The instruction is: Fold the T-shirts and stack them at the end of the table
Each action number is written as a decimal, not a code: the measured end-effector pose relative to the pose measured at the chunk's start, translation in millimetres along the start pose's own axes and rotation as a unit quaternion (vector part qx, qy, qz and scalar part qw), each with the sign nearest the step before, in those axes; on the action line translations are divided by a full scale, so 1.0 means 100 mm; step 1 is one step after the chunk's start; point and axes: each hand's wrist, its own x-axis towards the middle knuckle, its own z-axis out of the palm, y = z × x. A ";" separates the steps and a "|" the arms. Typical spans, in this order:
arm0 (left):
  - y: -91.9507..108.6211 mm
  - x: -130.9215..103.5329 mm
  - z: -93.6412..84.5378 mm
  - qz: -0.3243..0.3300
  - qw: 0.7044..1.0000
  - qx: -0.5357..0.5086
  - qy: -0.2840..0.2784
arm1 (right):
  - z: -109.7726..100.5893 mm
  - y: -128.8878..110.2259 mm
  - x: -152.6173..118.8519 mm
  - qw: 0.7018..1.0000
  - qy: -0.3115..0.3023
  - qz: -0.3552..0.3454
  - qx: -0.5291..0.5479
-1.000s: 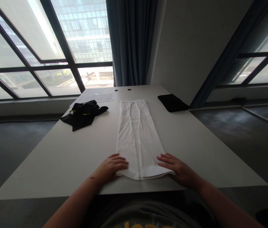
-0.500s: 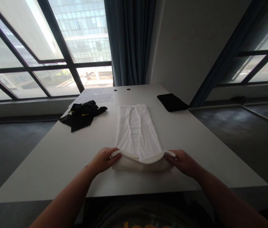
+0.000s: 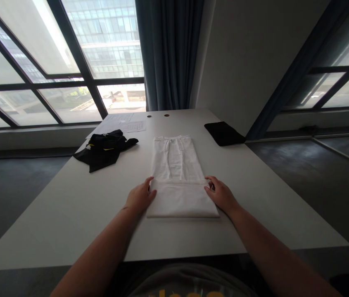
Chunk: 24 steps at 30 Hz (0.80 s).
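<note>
White pants (image 3: 180, 200) lie lengthwise on the table, waistband at the far end and two drawstrings running down the front. Their near part is folded over on top as a flat flap with a straight edge across the middle. At the flap's left corner, my left hand (image 3: 140, 196) holds the cloth between thumb and curled fingers. My right hand (image 3: 223, 196) does the same at the right corner, its thumb on top of the flap. Both hands rest low, close to the table.
The white table (image 3: 257, 206) has a crumpled black garment (image 3: 104, 148) at left and a flat black item (image 3: 224, 133) at right. Printed papers (image 3: 134, 126) lie at the back left. Two round holes (image 3: 167, 115) show near the far edge, before a blue curtain (image 3: 169, 53).
Both hands have moved forward, away from me, carrying the near edge of the pants. The raised, curved edge now lies flat as a fold on top.
</note>
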 end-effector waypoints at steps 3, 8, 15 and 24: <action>0.05 -0.13 0.01 0.001 1.000 0.018 0.001 | 0.00 0.00 0.01 1.000 0.015 0.003 0.020; 0.05 -0.16 0.06 -0.036 0.999 0.035 0.009 | 0.07 0.01 0.06 0.999 0.025 0.001 0.028; 0.07 -0.15 0.06 -0.049 0.992 0.107 0.037 | 0.11 0.07 0.08 0.999 0.020 -0.023 -0.016; 0.22 -0.23 0.37 0.144 0.981 0.062 0.110 | 0.22 -0.42 -0.13 0.983 0.058 -0.099 -0.142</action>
